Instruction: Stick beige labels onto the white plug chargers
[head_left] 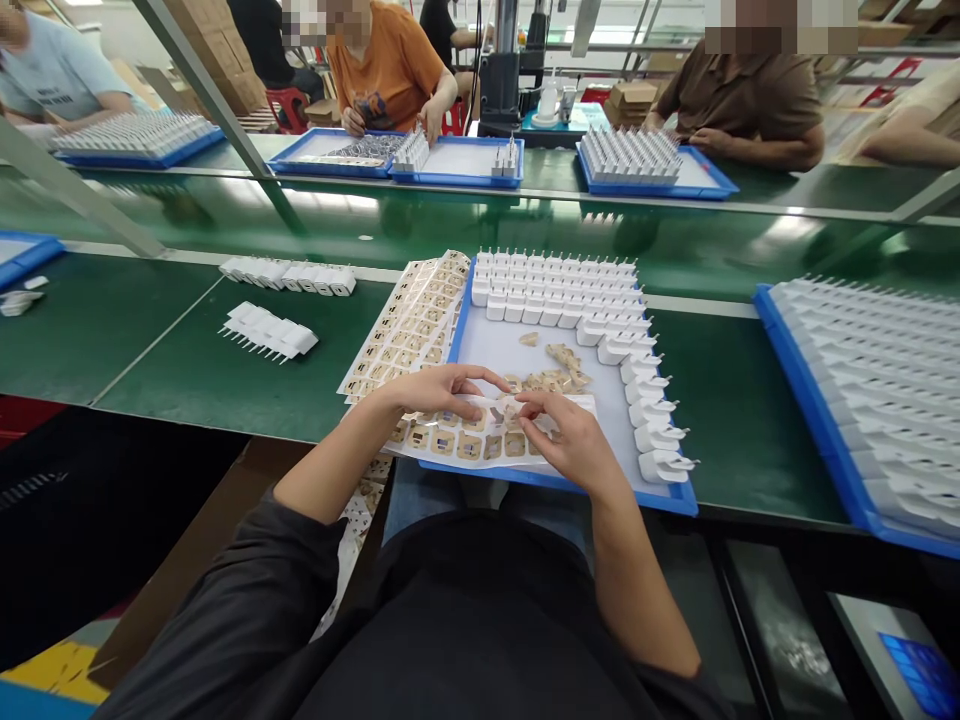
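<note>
Green surface point(187, 370): the long bench carries everything; two loose rows of white plugs point(270, 333) lie on it well left of the work, near enough that a stray elbow could knock them.
Blue tray point(660, 492): its near edge sits right at the edge of the surface by the person's lap, so leaning on that edge might, I reckon, tip or slide it.
Plugs in the tray point(559, 290): white, prongs up, packed in rows along the far and right sides; the nearest ones stand just beside the right hand, and a wide wrist swing could topple them.
Stack of sticker sheets point(409, 325): fanned out and leaning against the tray's left wall, partly on the surface; a nudge may spill them.
Sticker sheet point(469, 440): lies across the tray's near edge under both hands, one side hanging past the rim; it could slip off.
Peeled bits point(559, 362): a small tan heap on the tray floor, touching nothing else; easily scattered.
Left hand point(439, 392): fingers curled, pressing down on the sheet.
Right hand point(571, 440): fingertips pinched at a small tan sticker point(511, 412) on the sheet; a hasty pull could tear or crease it.
</note>
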